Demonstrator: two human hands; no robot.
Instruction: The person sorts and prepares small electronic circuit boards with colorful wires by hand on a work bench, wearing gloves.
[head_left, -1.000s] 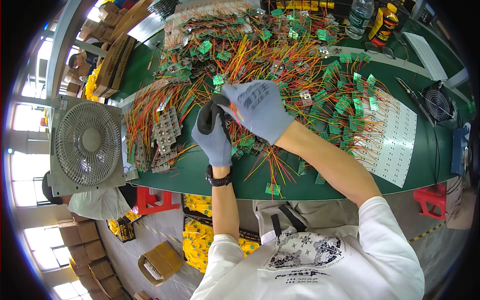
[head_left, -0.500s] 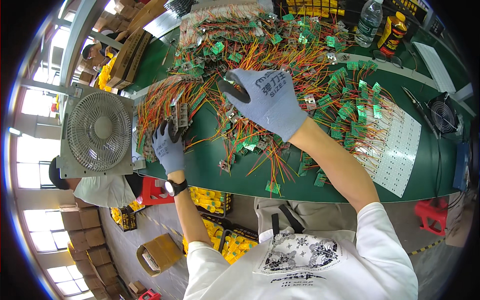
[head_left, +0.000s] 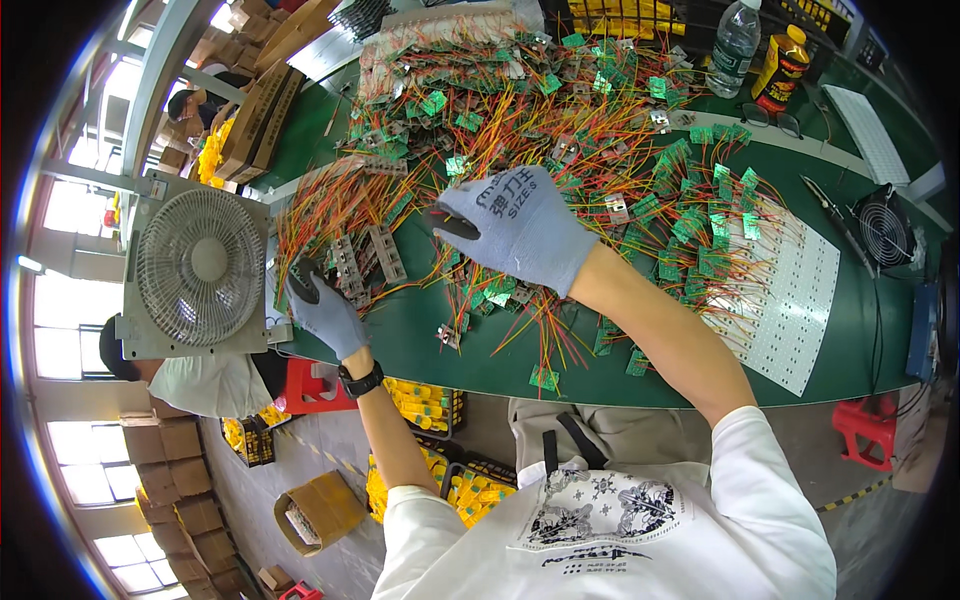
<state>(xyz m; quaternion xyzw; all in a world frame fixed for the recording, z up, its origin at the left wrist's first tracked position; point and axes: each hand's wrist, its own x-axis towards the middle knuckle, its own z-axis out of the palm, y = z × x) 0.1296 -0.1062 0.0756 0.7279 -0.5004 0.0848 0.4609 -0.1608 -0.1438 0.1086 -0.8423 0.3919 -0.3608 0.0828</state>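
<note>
My right hand (head_left: 515, 225), in a grey-blue glove with dark fingertips, hovers over the middle of a wide heap of red and yellow wires (head_left: 500, 125) with small green circuit boards (head_left: 433, 102). Its thumb and fingers curl together; whatever they hold is hidden. At the left side of the heap, my left hand (head_left: 328, 310), gloved alike, has its thumb and fingers apart beside grey metal strips (head_left: 385, 254) that lie among wires. A loose board with wires (head_left: 545, 378) lies near the table's front edge.
White perforated panels (head_left: 795, 300) lie at the right under wired boards. A water bottle (head_left: 735, 50), a dark drink bottle (head_left: 780, 70) and glasses (head_left: 770, 117) are at the back right. A large fan (head_left: 205, 250) stands left; a small black fan (head_left: 886, 228) sits right.
My left hand has drawn back left from the metal strips, which now lie more spread out. My right hand has shifted slightly down and left, still curled.
</note>
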